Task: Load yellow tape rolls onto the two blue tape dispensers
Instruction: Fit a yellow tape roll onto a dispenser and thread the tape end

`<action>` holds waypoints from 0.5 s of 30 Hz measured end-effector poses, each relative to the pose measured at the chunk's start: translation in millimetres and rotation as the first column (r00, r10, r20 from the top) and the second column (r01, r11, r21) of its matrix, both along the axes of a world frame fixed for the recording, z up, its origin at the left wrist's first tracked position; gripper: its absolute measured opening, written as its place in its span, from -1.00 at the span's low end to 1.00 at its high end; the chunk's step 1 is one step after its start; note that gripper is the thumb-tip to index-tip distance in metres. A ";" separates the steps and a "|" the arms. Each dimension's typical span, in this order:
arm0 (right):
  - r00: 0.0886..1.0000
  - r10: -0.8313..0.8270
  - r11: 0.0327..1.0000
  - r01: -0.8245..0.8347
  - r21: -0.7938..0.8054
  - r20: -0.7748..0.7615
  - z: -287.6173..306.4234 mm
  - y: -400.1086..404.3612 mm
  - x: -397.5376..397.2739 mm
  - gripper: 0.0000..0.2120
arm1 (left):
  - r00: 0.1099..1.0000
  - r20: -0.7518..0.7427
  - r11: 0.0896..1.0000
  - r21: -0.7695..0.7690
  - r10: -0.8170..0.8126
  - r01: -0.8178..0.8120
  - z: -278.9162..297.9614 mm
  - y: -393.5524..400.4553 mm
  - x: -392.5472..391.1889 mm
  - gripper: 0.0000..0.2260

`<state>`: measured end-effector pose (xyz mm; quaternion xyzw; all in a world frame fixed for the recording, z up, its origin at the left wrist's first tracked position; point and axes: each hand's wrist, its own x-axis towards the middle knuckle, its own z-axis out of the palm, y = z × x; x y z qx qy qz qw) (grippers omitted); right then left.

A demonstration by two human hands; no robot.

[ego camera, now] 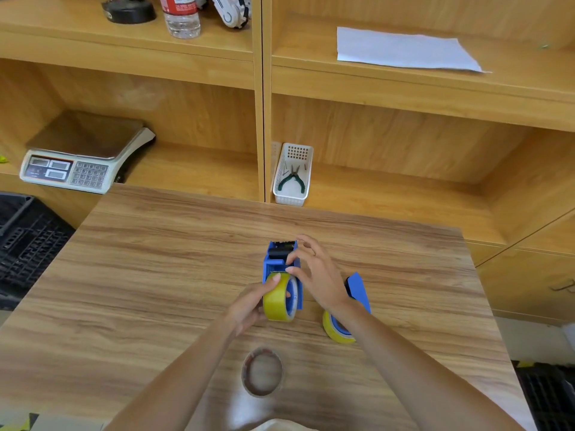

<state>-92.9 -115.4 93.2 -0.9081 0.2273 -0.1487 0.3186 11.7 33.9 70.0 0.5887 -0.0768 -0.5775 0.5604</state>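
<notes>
A blue tape dispenser [278, 261] lies on the wooden table [155, 259], cutter end pointing away from me. A yellow tape roll [278, 301] sits at its near end. My left hand [253, 303] grips that roll from the left, thumb on its top. My right hand [314, 272] rests its fingertips on the dispenser's right side wall. A second blue dispenser [357, 289] with a yellow roll [334, 331] on it lies to the right, partly hidden under my right wrist.
An empty grey cardboard tape core [262, 371] lies on the table near me. Shelves behind hold a white basket [292, 194] with pliers, a weighing scale [84, 160], a paper sheet [404, 49] and a water bottle [182, 17]. Black crates [28, 237] stand at the left.
</notes>
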 end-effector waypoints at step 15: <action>0.995 -0.022 0.992 0.010 -0.128 -0.093 1.4 -0.1 1.1 -0.92 | 0.997 0.070 1.000 0.022 -0.016 0.015 -1.8 -1.3 -1.8 -0.52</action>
